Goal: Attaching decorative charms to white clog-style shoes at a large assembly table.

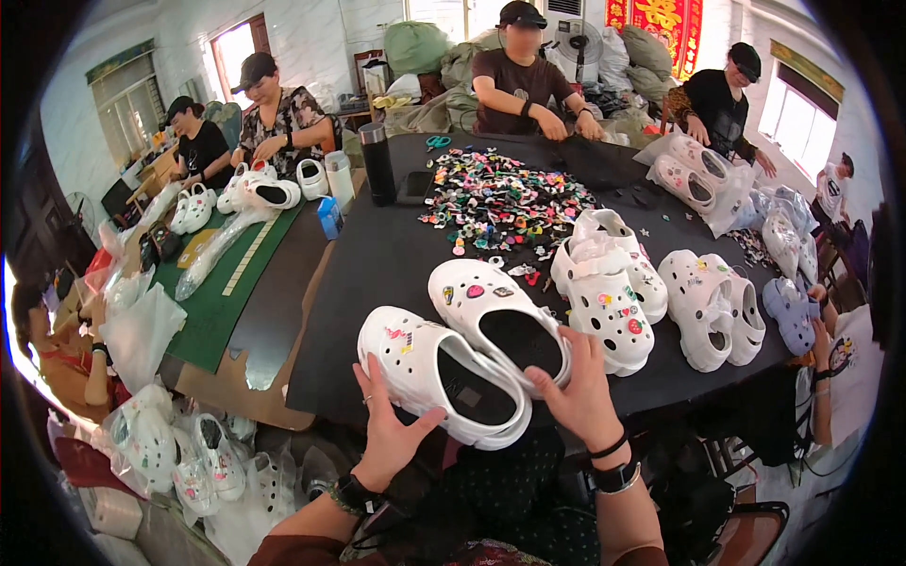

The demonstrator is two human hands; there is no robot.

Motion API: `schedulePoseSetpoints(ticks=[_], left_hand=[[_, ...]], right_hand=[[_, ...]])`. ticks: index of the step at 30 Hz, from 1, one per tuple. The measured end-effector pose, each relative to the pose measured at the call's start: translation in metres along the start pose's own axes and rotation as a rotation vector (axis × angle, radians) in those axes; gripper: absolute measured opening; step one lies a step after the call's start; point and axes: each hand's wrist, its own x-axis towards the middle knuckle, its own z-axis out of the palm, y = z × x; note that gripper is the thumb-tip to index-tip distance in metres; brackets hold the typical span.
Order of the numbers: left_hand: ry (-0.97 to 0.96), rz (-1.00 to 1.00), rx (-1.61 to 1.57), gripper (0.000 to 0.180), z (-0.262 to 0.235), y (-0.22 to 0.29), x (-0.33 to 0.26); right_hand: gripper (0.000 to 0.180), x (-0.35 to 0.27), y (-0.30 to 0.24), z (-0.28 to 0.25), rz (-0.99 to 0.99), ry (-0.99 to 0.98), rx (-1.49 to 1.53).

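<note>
Two white clogs lie side by side in front of me at the table's near edge, toes pointing away. My left hand (392, 415) is closed around the side of the nearer white clog (411, 341), thumb toward its heel. That clog has a few small charms on its upper. My right hand (578, 389) grips the heel of the other white clog (472, 294), its thumb at the opening. Several charms, one of them pink, sit on this second clog's upper. Black insoles show inside both. A pile of colourful shoe charms (500, 203) spreads beyond them on the black tabletop (330, 311).
More white clogs (609, 316) with charms stand to the right, near a blue-grey clog (789, 314). A dark tumbler (377, 165) and a phone (413, 187) are at the far left. Bagged clogs (151, 439) sit low on the left. Several people work around the tables.
</note>
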Motion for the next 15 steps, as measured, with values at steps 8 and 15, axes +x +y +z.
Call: schedulePoseSetpoints(ticks=[8,15], left_hand=[[-0.137,0.007,0.300,0.116,-0.017,0.017,0.011],[-0.167,-0.006,0.029,0.088,-0.033,0.016,0.027]], right_hand=[[0.061,-0.045,-0.029,0.001,0.025,0.009,0.107],[0.070,-0.064,-0.036,0.001,0.039,-0.021,0.085]])
